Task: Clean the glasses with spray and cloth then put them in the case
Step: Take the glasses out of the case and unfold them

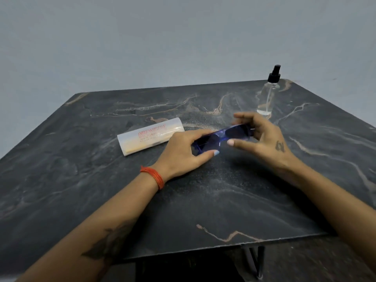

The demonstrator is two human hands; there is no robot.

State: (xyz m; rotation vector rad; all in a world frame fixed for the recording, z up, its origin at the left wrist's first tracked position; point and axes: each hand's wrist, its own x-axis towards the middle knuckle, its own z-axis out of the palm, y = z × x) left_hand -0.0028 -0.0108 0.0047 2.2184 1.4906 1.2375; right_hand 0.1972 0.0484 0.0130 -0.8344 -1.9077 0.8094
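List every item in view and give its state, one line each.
glasses: blue, held off the table by both hands
left hand: grips the glasses' left end
right hand: holds the right end
case: closed, lying on its side on the table
spray bottle: upright, cap on, untouched
table: dark marble

glasses point(222, 137): ends covered by left hand point(181, 151) and right hand point(262, 137) | case point(150, 135): small print blurred, unreadable | counter point(61, 159): left and right corners cut off by edges
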